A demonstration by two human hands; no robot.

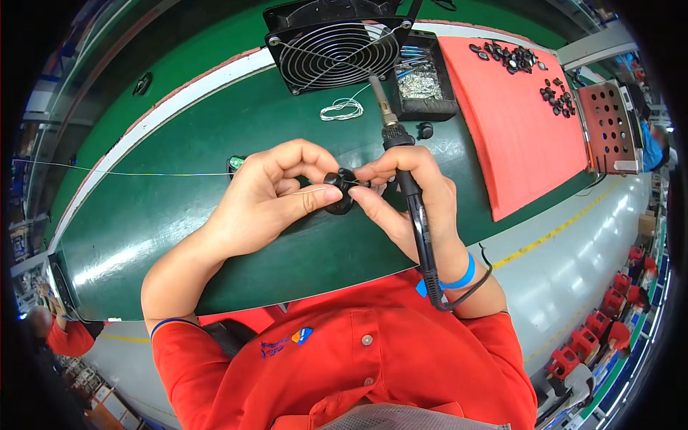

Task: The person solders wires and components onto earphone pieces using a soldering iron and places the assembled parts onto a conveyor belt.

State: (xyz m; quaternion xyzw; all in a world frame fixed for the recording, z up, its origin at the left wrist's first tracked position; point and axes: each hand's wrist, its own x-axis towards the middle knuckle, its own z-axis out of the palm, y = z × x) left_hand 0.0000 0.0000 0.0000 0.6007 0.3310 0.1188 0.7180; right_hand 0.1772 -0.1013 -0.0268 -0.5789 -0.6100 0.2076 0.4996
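Small glossy black rounded housing pieces [339, 204] are pinched between the thumb and fingers of my left hand [261, 197], in front of my chest. My right hand [431, 197] meets it there, its thumb and fingertips closed at a thin wire beside the pieces. That same hand also keeps hold of a soldering iron [418, 222], whose tip points up and away, apart from the housing. Just beyond my left wrist lies a black part with a small green circuit board [236, 164]. My fingers partly hide the pieces.
A black fan [342, 54] stands at the back, with a coil of thin wire [342, 110] before it. Right of it are a black box [437, 109] holding foil, a loose black part [425, 130], a pink mat [516, 150] bearing many black pieces, and a perforated metal box [604, 125].
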